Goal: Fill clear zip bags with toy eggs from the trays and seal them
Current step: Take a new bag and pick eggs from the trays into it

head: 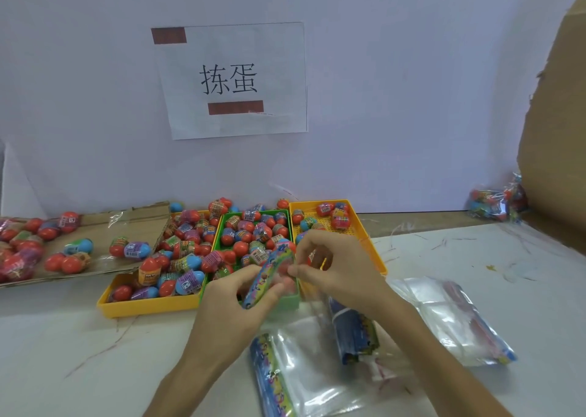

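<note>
a pale wall with a paper sign (231,80) is seen behind a white worktop (63,337), on which a green tray (285,302) is set between two yellow trays (142,307), all holding toy eggs (187,258). a clear zip bag (269,267) is held just above the front of the green tray. its printed top strip is gripped by the left hand (231,302), and the other lip is pinched by the right hand (336,261); the hands are close together. the mouth is probably being pulled open. the film is judged thin, limp and slippery, so it is best taken at the stiffer strip. more empty bags (301,375) are lying near the person.
</note>
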{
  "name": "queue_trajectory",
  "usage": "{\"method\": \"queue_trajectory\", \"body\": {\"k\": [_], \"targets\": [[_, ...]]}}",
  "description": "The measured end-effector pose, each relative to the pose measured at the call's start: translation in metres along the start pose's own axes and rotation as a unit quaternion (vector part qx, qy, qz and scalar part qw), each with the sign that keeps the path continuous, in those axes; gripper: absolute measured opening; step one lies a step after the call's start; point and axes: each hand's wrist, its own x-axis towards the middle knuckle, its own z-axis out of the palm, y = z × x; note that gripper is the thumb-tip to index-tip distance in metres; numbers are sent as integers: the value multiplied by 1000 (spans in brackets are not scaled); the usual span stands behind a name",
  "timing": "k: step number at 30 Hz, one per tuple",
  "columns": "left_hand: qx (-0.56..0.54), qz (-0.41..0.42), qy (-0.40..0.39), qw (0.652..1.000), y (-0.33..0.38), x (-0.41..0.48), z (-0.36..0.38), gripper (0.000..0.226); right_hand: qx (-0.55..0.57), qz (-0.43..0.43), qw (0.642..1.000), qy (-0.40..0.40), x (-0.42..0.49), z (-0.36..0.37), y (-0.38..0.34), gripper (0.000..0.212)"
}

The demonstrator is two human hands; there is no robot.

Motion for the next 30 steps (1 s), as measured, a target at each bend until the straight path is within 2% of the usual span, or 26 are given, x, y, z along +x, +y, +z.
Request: {"method": "queue_trajectory", "body": {"k": [4,6,8,10,12,14,15,19,21,24,27,30], "targets": [[-25,-16,53,998,2,1,-1,16,79,40,996,18,6,-14,-2,13],[-40,-35,84,995,0,2,-4,12,124,78,983,111,9,-34,2,17],[-28,-35,119,992,-3,3,-7,14,179,130,945,242,9,-56,11,19],[-20,-31,138,990,-3,4,-7,19,216,186,905,318,5,-74,20,17],[-21,-26,140,990,1,3,-5,22,324,215,870,304,2,-84,24,17],[-25,-24,144,989,3,1,-2,22,429,228,840,243,2,-87,22,19],[-25,-23,150,988,2,1,-1,21,443,228,839,220,2,-86,21,20],[-31,-23,193,980,3,0,-3,15,385,187,880,204,5,-75,18,20],[-49,-31,208,976,6,0,-5,13,411,172,877,180,6,-71,14,17],[-46,-18,214,975,6,0,-5,13,478,145,855,137,5,-70,10,25],[-35,-7,204,978,5,-1,-4,6,469,132,863,133,3,-70,8,25],[-38,-11,199,979,2,0,-2,11,460,136,866,140,4,-69,7,24]]}}
